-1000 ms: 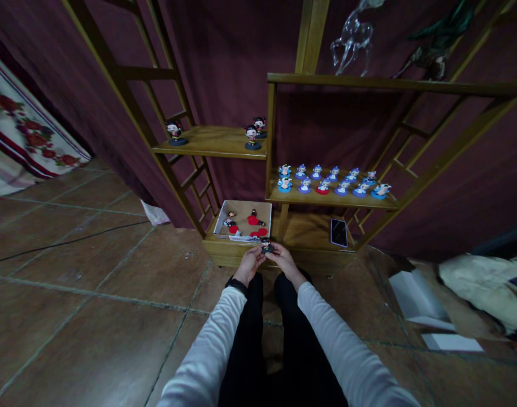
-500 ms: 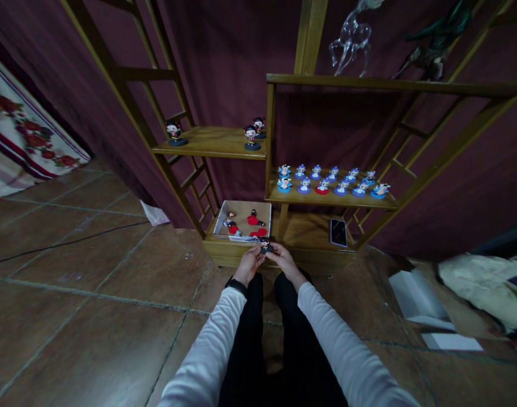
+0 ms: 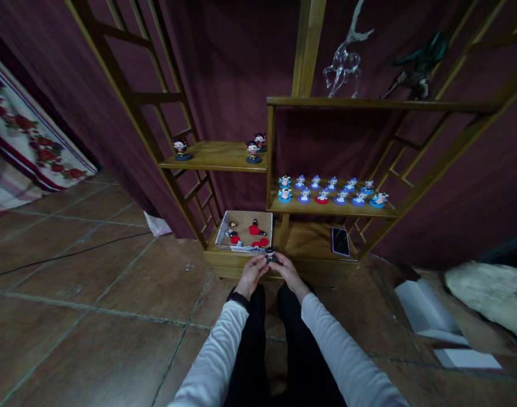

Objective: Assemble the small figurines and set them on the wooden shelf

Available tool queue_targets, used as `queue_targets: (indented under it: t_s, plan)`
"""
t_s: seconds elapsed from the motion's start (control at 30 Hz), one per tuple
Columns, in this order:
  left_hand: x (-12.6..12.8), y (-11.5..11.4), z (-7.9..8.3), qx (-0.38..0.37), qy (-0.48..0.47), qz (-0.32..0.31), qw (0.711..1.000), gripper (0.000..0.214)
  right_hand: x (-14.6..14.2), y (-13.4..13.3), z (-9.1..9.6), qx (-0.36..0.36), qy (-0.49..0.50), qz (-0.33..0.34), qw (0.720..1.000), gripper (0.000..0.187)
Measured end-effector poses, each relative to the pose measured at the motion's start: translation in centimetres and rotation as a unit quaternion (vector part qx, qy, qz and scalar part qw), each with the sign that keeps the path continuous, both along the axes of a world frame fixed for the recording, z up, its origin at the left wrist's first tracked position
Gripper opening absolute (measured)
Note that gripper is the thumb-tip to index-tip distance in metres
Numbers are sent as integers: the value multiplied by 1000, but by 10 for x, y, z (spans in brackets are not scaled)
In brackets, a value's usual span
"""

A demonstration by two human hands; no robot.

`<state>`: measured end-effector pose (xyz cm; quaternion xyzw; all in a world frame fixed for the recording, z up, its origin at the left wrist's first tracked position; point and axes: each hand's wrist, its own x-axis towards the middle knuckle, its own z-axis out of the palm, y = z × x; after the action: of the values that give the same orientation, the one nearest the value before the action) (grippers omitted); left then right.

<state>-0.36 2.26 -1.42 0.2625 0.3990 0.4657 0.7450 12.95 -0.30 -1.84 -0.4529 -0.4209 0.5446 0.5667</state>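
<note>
Between my hands, just in front of the low shelf, is a small dark-haired figurine [image 3: 270, 255] on a dark round base. My left hand [image 3: 252, 272] is closed on its left side, and my right hand [image 3: 288, 271] grips it from the right. Right behind my hands lies an open cardboard box [image 3: 244, 216] with several figurine parts and red round bases in it. Three similar dark-haired figurines stand on the upper left shelf [image 3: 216, 155]: one figurine [image 3: 181, 148] at its left end, the other two [image 3: 253, 151] together at its right end.
Blue and purple figurines [image 3: 341, 196] stand in two rows on the right shelf. A phone [image 3: 340, 241] lies on the low shelf. Higher up are a clear glass deer [image 3: 345, 66] and a dark green statue [image 3: 419, 65]. White boxes [image 3: 428, 308] lie on the floor at right.
The view has tilted up a little, so the shelves sit lower in the picture. Both hands still hold the figurine, which now looks more upright and faces me.
</note>
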Motion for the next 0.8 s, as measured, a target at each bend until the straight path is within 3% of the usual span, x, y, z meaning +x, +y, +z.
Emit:
queue_targets:
  t_s: [0.3,0.57,0.8]
  plan:
    - [-6,-6,8,14,2,-2,1000,23,-2,0,1,30,18,29,999,44]
    - [-12,-4,5,20,-6,-21,1000,18,-5,-2,-1,29,3,24,999,41]
    - [-15,-5,7,15,17,-17,1000,19,-11,1,-15,32,-42,-23,998,44]
